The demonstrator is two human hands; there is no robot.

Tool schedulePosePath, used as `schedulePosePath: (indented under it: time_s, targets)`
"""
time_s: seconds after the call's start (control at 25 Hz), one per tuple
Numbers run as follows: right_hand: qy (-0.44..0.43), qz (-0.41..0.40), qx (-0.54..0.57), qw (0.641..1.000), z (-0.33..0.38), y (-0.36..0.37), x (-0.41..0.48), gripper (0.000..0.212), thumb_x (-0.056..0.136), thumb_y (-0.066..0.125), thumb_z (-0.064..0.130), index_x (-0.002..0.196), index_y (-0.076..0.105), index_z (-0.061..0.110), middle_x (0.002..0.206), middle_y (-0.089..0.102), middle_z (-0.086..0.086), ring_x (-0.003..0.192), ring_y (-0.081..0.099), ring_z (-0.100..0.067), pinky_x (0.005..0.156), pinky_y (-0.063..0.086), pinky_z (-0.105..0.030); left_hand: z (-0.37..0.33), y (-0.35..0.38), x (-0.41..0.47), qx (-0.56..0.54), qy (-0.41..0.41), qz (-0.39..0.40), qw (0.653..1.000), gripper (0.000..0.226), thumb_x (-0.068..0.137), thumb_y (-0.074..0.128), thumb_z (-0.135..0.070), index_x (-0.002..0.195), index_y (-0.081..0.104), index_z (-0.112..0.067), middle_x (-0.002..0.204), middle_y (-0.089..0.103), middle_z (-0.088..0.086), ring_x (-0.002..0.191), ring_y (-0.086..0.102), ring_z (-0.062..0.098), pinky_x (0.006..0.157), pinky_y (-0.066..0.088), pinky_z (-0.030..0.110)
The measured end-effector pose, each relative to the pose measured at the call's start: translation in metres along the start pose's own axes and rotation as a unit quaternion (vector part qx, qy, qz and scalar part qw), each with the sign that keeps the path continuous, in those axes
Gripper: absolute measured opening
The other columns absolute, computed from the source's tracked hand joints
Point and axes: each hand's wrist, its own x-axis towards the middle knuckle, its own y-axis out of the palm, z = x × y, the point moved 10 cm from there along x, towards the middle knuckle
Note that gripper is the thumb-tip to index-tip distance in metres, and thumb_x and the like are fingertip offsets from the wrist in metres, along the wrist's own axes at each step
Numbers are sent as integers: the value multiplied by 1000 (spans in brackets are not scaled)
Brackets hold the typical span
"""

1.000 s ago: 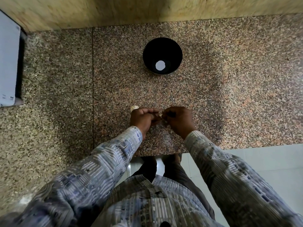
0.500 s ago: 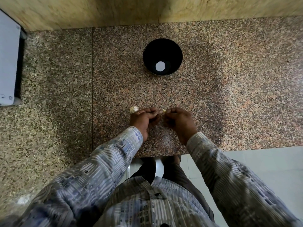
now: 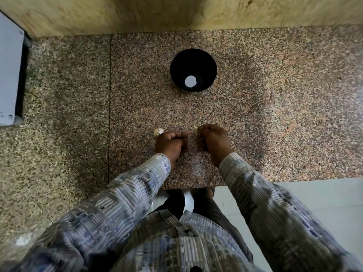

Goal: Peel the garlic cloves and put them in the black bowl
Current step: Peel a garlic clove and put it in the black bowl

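The black bowl (image 3: 193, 55) stands upright at the middle of the granite counter, with a bright spot of light at its bottom. Near the front edge, my right hand (image 3: 214, 142) pinches a small pale garlic clove (image 3: 195, 127) at its fingertips. My left hand (image 3: 170, 144) lies just to its left, a small gap between them. Its fingers are curled and I see nothing in them. A garlic bulb (image 3: 158, 131) lies on the counter, touching the far side of my left hand.
The speckled granite counter (image 3: 275, 114) runs to a stone wall at the back. A white and black appliance (image 3: 9, 75) stands at the far left. The counter's front edge (image 3: 255, 180) is close behind my wrists, with a pale floor beyond it.
My hands, joined on the clove a second ago, have drawn slightly apart. The clove stays with my right hand.
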Motion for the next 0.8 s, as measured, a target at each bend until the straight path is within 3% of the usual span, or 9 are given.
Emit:
schedulePosePath:
  time_s: [0.08, 0.16, 0.28, 0.4, 0.48, 0.56, 0.64, 0.72, 0.8]
  targets:
    - [-62, -55, -169, 982, 23, -8, 15, 11, 86, 70, 29, 82, 75, 21, 78, 75, -1, 70, 72, -23, 69, 64, -42, 6, -8, 3, -1, -13, -32, 999, 25, 82, 62, 15, 89, 77, -4, 80, 77, 14, 66, 71, 30, 65, 60, 39]
    - [-87, -53, -274, 956, 41, -3, 27, 9, 90, 72, 30, 83, 76, 27, 83, 76, 5, 73, 72, -15, 75, 63, -33, 9, -12, 2, -13, -18, -41, 999, 23, 83, 62, 17, 87, 76, -1, 79, 77, 14, 65, 71, 30, 65, 61, 40]
    - [-100, -56, -305, 945, 53, 0, 32, 10, 94, 72, 25, 99, 80, 27, 94, 77, 6, 75, 71, -10, 76, 62, -28, 9, -14, 2, -18, -16, -43, 999, 22, 84, 63, 19, 84, 75, 0, 87, 77, 17, 73, 75, 28, 72, 64, 40]
    - [-102, -74, -281, 952, 39, -8, 14, 21, 100, 64, 17, 116, 76, 23, 110, 76, 3, 72, 70, -8, 58, 57, -15, 13, -18, 2, 3, -20, -36, 999, 25, 81, 65, 19, 83, 77, -3, 88, 78, 18, 78, 78, 29, 77, 64, 39]
    - [-145, -80, -324, 931, 29, -11, -4, 26, 100, 60, 10, 119, 74, 21, 113, 74, 0, 77, 71, -16, 65, 60, -23, 11, -21, 2, 31, -7, -28, 999, 32, 82, 60, 19, 86, 78, -7, 87, 79, 14, 82, 78, 31, 81, 64, 44]
    - [-237, -72, -404, 881, 31, -2, -18, 25, 98, 57, 4, 114, 73, 16, 113, 71, -3, 93, 68, -21, 79, 56, -29, 8, -23, -3, 29, 2, -19, 999, 37, 86, 51, 20, 93, 77, -5, 92, 79, 15, 87, 78, 32, 81, 64, 44]
    - [-323, -23, -484, 813, 24, 21, -27, 33, 97, 54, 5, 126, 66, 15, 130, 63, -6, 118, 58, -24, 95, 53, -35, 7, -24, -8, 2, 3, -15, 1000, 38, 88, 48, 21, 99, 75, -3, 97, 77, 19, 90, 77, 33, 79, 65, 39]
    - [-353, 49, -550, 755, 3, 48, -29, 53, 97, 52, 8, 150, 46, 14, 157, 42, -9, 146, 35, -30, 114, 42, -45, 10, -27, -12, -21, -1, -22, 1000, 38, 88, 49, 20, 97, 76, -5, 97, 78, 19, 90, 77, 31, 80, 64, 37]
    - [-381, 97, -592, 703, -20, 67, -34, 65, 100, 50, 17, 161, 26, 12, 169, 18, -14, 158, 8, -33, 123, 27, -53, 19, -32, -10, -21, 3, -38, 999, 36, 84, 55, 17, 97, 78, -8, 96, 79, 15, 94, 77, 29, 85, 63, 42]
